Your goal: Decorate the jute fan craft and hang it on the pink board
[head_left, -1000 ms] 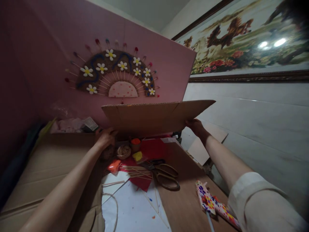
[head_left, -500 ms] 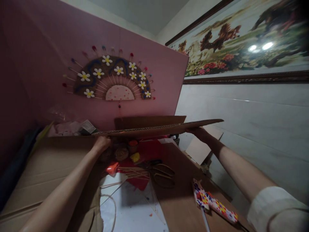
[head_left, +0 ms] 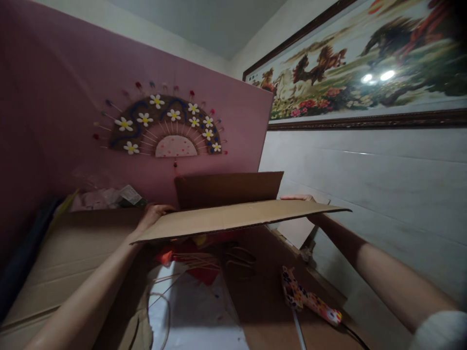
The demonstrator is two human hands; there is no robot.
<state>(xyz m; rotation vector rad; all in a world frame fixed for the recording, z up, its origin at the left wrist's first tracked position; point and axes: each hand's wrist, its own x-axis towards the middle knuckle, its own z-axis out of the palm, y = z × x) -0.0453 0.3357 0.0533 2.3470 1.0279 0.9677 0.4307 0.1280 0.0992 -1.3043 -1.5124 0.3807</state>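
Observation:
I hold a large flat sheet of brown cardboard (head_left: 237, 216) level above the table, its top face toward me. My left hand (head_left: 151, 214) grips its far left edge, fingers curled over the top. My right hand (head_left: 301, 198) holds its far right edge, fingers lying along the top. A second cardboard piece (head_left: 228, 188) stands upright just behind the sheet. Under the sheet lie red paper, thin wooden sticks (head_left: 189, 260) and scissors (head_left: 237, 257) in shadow.
A pink board (head_left: 109, 63) with a flowered fan decoration (head_left: 164, 127) stands at the back. A patterned glue gun (head_left: 306, 299) lies on the brown tabletop at the right. White paper (head_left: 193, 316) lies near me. A cardboard box (head_left: 65, 257) is at the left, a framed painting (head_left: 365, 63) on the right wall.
The cardboard sheet has come down and tipped from showing its underside, through edge-on, to showing its top face. It now covers the small items on the table. Both hands kept their hold.

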